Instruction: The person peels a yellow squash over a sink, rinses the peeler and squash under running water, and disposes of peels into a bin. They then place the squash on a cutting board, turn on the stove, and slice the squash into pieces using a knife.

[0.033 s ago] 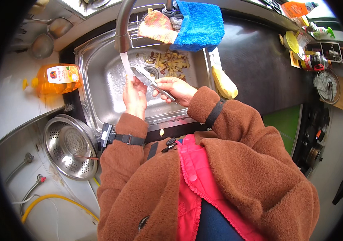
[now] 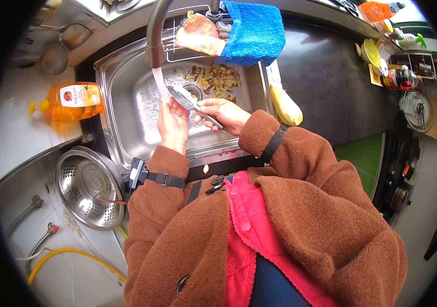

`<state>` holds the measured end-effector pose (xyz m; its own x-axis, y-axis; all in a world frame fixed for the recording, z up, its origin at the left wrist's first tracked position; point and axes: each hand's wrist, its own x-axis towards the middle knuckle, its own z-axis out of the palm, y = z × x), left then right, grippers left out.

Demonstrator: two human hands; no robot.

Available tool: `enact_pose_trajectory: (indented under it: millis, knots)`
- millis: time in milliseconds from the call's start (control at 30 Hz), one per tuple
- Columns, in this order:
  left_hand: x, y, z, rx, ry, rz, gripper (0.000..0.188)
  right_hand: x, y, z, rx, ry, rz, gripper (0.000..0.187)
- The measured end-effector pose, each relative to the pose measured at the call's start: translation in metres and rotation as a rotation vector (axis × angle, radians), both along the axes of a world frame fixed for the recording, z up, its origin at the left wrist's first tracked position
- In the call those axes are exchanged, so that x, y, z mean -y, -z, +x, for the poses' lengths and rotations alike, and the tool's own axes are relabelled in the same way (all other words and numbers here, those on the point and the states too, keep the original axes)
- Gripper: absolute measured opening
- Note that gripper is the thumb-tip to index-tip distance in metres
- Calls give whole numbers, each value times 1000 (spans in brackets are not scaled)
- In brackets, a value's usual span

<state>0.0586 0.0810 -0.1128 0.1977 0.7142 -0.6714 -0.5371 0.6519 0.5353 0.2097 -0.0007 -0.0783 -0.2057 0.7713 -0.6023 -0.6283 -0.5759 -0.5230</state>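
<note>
Over a steel sink [image 2: 126,117], my right hand [image 2: 223,113] grips the handle of a metal peeler [image 2: 194,105]. My left hand [image 2: 172,123] pinches the peeler's head with its fingertips, right under a thin stream of water [image 2: 160,84] from the grey curved tap [image 2: 152,36]. Both hands are above the basin, close together. Brown vegetable peelings [image 2: 217,79] lie in the basin just beyond the hands, near the drain.
An orange bottle of dish soap [image 2: 70,100] lies left of the sink. A steel colander [image 2: 88,187] stands at the lower left. A blue cloth [image 2: 254,30] and a patterned cloth [image 2: 200,33] hang at the back. A yellow object [image 2: 286,106] rests on the dark counter [image 2: 331,82].
</note>
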Motion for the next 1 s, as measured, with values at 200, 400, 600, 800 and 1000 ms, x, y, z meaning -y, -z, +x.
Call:
enact_pose_trajectory:
  millis: [200,400,600,800,1000]
  knots:
    - [21,-7,4,-11,315,171,26,1,4,-4,70,-63,11,16]
    - [4,-4,5,-48,119,74,15,11,-6,6,297,-162,59,23]
    - [9,-22,20,-278,115,100,17,64,-43,44,649,-103,200,29]
    - [5,-62,51,-331,231,452,29,119,-100,144,1121,-90,401,34]
    - [-14,-87,86,-626,220,1088,18,98,-107,283,2101,132,343,21]
